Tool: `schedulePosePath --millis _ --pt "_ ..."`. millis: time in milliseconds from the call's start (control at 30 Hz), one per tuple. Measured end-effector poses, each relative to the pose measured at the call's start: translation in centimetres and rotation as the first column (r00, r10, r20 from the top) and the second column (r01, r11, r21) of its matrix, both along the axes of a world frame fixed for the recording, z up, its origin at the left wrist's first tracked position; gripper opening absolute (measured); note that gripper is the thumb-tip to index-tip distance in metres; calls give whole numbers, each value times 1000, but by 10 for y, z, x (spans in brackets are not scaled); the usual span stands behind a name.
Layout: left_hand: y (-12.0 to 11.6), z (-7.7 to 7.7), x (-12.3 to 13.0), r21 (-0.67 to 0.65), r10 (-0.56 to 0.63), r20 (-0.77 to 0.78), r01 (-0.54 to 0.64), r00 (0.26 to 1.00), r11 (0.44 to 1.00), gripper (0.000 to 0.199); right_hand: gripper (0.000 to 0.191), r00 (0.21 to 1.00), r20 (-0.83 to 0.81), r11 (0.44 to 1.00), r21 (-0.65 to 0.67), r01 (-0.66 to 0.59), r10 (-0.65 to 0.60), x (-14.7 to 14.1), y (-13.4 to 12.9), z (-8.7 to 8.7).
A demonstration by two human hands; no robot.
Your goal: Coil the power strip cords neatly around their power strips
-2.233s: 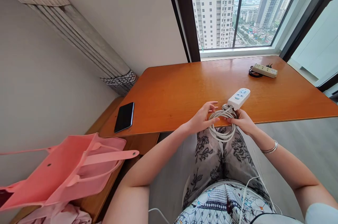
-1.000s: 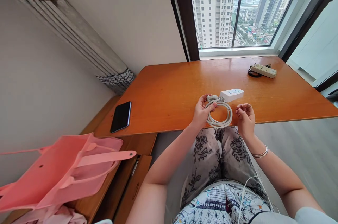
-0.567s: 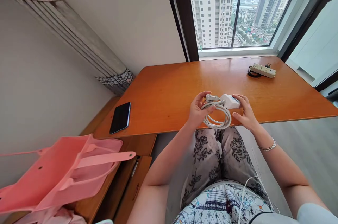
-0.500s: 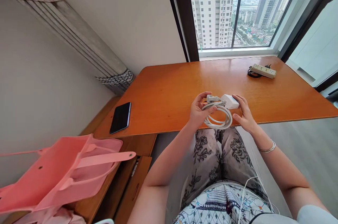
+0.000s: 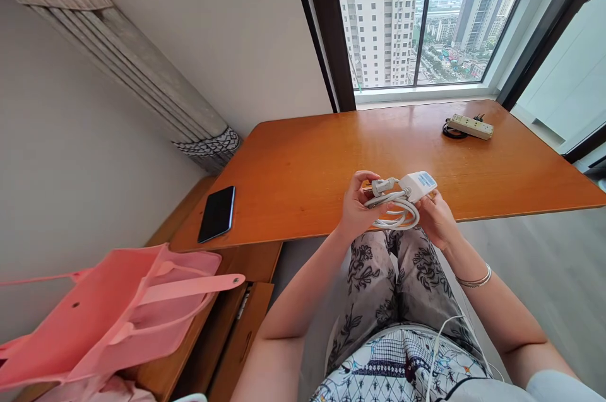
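Note:
A white extension cord (image 5: 402, 220), its cable wound in loops, hangs over the front edge of the wooden table. My left hand (image 5: 358, 203) is closed round the coil near the plug (image 5: 381, 186), whose prongs point left. At the coil's right end is the cord's white block (image 5: 418, 185), tilted so that a pale blue label shows. My right hand (image 5: 436, 216) is closed, its curled fingers at the lower right of the block; the fingertips are partly hidden behind it.
The wooden table (image 5: 293, 175) spans the front. A beige power strip (image 5: 471, 127) with a black cord lies at its back right. A black phone or tablet (image 5: 216, 214) rests at the left edge. An open pink bag (image 5: 113, 313) stands at lower left, beside a wooden drawer (image 5: 246, 332).
The white block has tipped, so its labelled face now shows. My right hand has moved from the block's right end to below it, with fingers curled. My left hand keeps the coil.

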State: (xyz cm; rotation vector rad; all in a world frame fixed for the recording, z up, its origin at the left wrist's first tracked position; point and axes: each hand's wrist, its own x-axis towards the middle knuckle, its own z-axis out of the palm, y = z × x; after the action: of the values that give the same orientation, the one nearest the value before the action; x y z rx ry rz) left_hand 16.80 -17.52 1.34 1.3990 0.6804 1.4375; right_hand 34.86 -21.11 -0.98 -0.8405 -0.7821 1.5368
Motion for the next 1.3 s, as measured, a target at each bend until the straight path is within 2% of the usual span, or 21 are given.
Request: schedulePosePath --millis 100,167,267,333,433,567,667,800,833,900,1033,1100,1167,1300 --pt "1 0 0 -11 -14 1 14 1000 1000 61 79 998 11 997 42 -63 63 -5 -4 -2" --pt "2 0 1 -20 -20 6 20 1000 1000 62 65 987 142 992 96 -86 71 -8 -6 -4" --pt "4 1 1 -12 8 21 -8 1000 1000 61 44 945 323 982 190 -8 -55 -12 -6 -7" --pt "4 1 2 -20 -2 26 2 1000 1000 63 38 925 359 974 223 48 -128 -14 -5 -8" --pt "3 0 2 -41 -53 24 54 998 998 66 37 914 366 969 230 95 -177 -15 -5 -11" --pt "3 3 0 30 -10 -31 11 999 999 56 42 928 319 964 239 119 -194 -15 -4 -9" --pt "6 4 -4 205 37 -87 -19 996 979 44 62 963 225 964 248 91 -149 -13 -2 -4" --pt "6 -3 -11 498 189 -210 -61 959 865 43 78 974 151 976 160 146 -170 -12 2 3" --pt "5 -5 -12 533 204 -256 -38 945 845 40 77 976 132 980 118 157 -173 -13 4 6" --pt "3 -10 -12 532 143 -367 81 919 843 29 68 986 91 990 26 137 -139 -12 8 11" --pt "-1 -13 -7 313 -116 -494 300 862 901 15 40 1000 4 988 -152 24 -23 -4 17 20" --pt "-1 -9 -3 246 -183 -561 374 807 894 13 34 998 -33 977 -209 -51 45 2 20 23" --pt "-2 -1 0 244 -216 -663 481 716 842 10 34 984 -49 948 -265 -179 172 9 19 26" --pt "-5 21 3 243 -230 -841 722 490 648 9 48 892 -91 837 -313 -448 443 20 14 35"
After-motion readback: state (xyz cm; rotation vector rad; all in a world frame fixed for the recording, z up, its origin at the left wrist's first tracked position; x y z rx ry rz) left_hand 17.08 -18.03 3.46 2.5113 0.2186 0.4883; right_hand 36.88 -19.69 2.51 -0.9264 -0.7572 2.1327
